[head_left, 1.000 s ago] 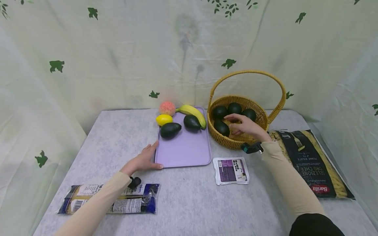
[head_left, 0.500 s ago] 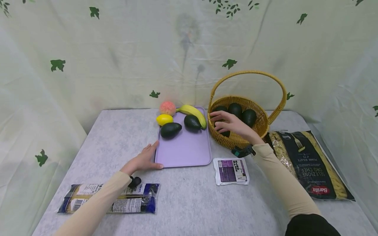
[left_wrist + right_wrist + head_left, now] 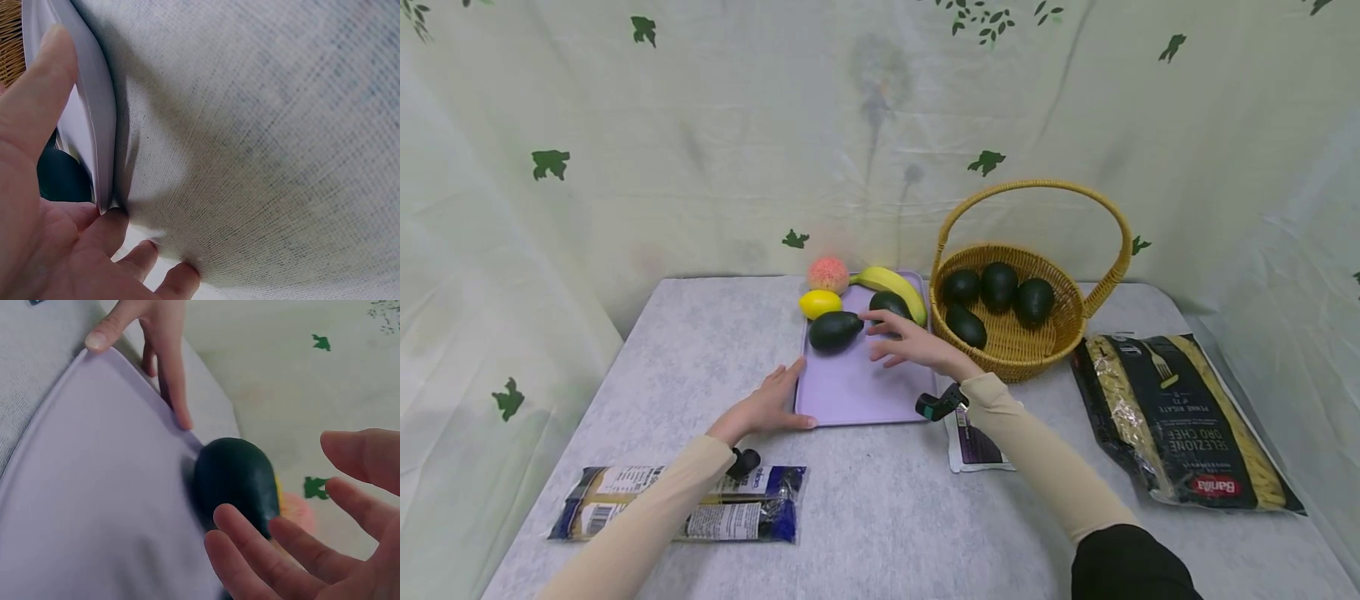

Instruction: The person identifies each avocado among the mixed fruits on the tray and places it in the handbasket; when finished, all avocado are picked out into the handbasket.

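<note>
My left hand [image 3: 765,406] rests at the near left corner of a purple tray [image 3: 868,400], thumb at the front edge and fingers along the left side. Over the tray hovers my right hand [image 3: 917,344], its fingers spread and holding nothing. Its fingertips overlap one dark avocado [image 3: 887,302] in the head view and lie close to the tip of another avocado [image 3: 833,331]. That avocado [image 3: 234,481] shows just beyond the fingers in the right wrist view. Behind them lie a lemon [image 3: 820,303], a banana [image 3: 895,286] and a pink peach-like fruit [image 3: 828,275].
A wicker basket [image 3: 1030,367] with a tall handle holds several avocados right of the tray. A pasta bag [image 3: 1187,417] lies at the right. A white and purple packet [image 3: 977,446] is partly under my right sleeve. A blue-ended pasta pack [image 3: 722,521] lies under my left forearm.
My right hand has moved left from over the basket to over the tray, carrying nothing. The avocados in the basket are uncovered now. My left hand has stayed at the tray's corner.
</note>
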The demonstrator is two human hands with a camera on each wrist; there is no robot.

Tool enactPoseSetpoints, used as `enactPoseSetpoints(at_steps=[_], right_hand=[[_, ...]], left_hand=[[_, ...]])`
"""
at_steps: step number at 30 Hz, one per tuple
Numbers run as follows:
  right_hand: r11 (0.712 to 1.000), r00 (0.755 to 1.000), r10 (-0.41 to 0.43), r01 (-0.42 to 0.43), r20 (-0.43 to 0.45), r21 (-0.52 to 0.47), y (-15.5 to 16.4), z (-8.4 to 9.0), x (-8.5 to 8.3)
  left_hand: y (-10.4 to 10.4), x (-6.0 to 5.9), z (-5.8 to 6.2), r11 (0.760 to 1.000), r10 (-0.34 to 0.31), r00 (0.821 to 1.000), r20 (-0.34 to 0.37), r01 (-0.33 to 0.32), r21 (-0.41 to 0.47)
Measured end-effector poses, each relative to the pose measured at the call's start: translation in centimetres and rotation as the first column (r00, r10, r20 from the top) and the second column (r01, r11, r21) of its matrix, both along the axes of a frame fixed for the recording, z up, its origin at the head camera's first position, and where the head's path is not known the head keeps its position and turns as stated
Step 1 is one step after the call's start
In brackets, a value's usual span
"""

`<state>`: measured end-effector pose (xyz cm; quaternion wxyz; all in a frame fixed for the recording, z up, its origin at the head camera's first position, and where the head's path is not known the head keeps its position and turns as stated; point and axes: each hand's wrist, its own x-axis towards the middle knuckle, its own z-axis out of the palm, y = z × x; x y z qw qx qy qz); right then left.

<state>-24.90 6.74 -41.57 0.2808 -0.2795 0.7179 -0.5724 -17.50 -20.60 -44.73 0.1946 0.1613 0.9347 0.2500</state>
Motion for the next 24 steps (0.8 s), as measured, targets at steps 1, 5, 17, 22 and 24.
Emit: enactPoseSetpoints(at_steps=[1, 5, 17, 22, 24], right_hand=[[1.0, 1.0, -0.008, 0.008, 0.014, 0.0, -0.5, -0.2, 0.0], [0.996, 0.994, -0.085, 0.083, 0.071, 0.021, -2.5, -1.0, 0.0], [0.934, 0.937, -0.344, 0.333, 0.066, 0.129, -7.5, -1.7, -0.4], [0.899, 0.911, -0.413, 0.408, 0.002, 0.161, -8.2, -2.1, -1.0], [0.889, 0.899, -0.437, 0.433, -0.001, 0.149, -8.4, -2.2, -1.2]], left_hand=[[0.0, 0.0, 0.0, 1.0, -0.001, 1.0, -0.001, 0.001, -0.001], [-0.1, 0.0, 0.0, 1.0, 0.005, 1.0, 0.001, -0.005, -0.005], [0.1, 0.0, 0.0, 1.0, -0.006, 1.0, -0.022, 0.006, -0.006], [0.1, 0.0, -0.1, 1.0, -0.006, 1.0, -0.011, 0.006, -0.009], [0.1, 0.0, 0.0, 1.0, -0.003, 1.0, -0.009, 0.003, -0.007]])
